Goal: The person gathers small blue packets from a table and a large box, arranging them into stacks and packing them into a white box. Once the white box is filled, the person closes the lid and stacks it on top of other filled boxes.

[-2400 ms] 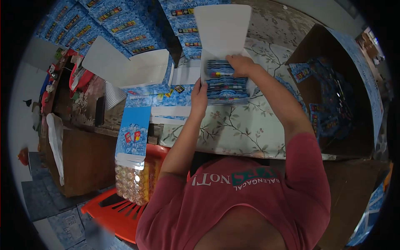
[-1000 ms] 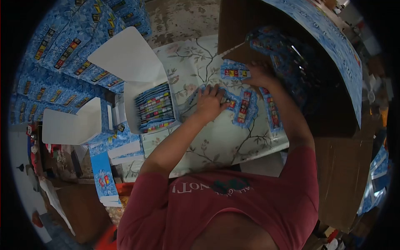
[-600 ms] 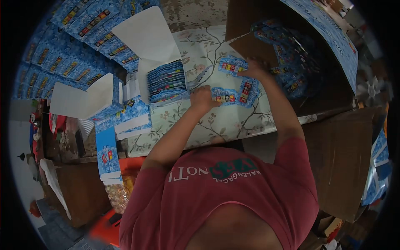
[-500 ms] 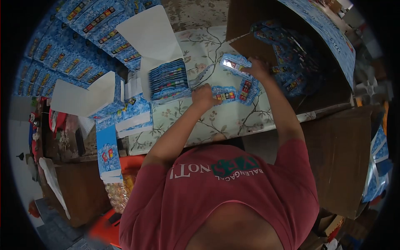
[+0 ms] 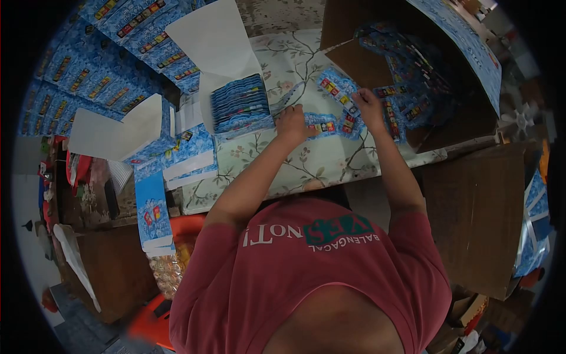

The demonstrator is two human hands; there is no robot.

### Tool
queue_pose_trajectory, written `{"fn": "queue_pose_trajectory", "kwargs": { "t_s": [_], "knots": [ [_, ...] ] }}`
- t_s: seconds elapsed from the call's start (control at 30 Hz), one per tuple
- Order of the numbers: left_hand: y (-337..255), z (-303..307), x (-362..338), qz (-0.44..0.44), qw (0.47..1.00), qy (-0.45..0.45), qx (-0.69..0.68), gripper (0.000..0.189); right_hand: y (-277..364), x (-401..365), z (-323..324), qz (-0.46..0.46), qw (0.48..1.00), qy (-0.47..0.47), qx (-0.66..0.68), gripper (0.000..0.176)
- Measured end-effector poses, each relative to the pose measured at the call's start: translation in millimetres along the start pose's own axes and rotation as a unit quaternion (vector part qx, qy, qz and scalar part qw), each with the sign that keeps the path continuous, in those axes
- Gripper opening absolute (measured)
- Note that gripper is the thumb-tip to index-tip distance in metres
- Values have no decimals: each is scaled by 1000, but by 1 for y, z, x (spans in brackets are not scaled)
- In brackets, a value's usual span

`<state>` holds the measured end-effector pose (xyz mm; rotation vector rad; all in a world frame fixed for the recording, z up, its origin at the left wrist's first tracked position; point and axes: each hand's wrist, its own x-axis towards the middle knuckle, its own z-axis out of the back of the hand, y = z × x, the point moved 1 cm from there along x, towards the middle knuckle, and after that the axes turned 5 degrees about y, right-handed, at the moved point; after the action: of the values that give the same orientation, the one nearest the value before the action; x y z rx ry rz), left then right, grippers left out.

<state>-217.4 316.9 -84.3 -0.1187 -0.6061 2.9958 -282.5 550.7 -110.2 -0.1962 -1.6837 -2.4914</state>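
Blue printed packets with rows of small coloured pictures lie on the flowered tablecloth [image 5: 306, 168]. My left hand [image 5: 292, 124] is closed, its thumb over the end of one blue packet [image 5: 322, 125]. Just beyond its fingers a thin packet [image 5: 288, 96] shows nearly edge-on. My right hand [image 5: 369, 107] pinches the near end of another blue packet [image 5: 337, 89], which slants away toward the back left. Below that one, a further packet [image 5: 350, 125] lies between my hands. To the left stands an open white-lidded box [image 5: 226, 50] with a tight row of packets [image 5: 240, 101] inside.
A large cardboard carton [image 5: 346, 58] lies open at the right, with many loose packets [image 5: 415, 76] in it. Stacked blue printed boxes [image 5: 94, 71] fill the back left. Another open box [image 5: 141, 135] and a flat blue carton [image 5: 153, 206] are at the left edge.
The packet by my right hand has turned and lost its bright glare. My right hand has shifted slightly, fingers now pinched. A packet now shows beside my right wrist, at the carton's opening.
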Motion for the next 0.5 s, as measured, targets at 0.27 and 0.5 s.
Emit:
{"fn": "queue_pose_trajectory", "kwargs": {
  "t_s": [0.27, 0.5],
  "knots": [
    [16, 1, -6, -66, 983, 58, -164, 36, -3, 45, 2, 21, 991, -96, 92, 18],
    [15, 20, -52, -203, 965, -47, -156, 11, 17, 28, -6, 233, 839, 75, -485, 17]
  ]
}}
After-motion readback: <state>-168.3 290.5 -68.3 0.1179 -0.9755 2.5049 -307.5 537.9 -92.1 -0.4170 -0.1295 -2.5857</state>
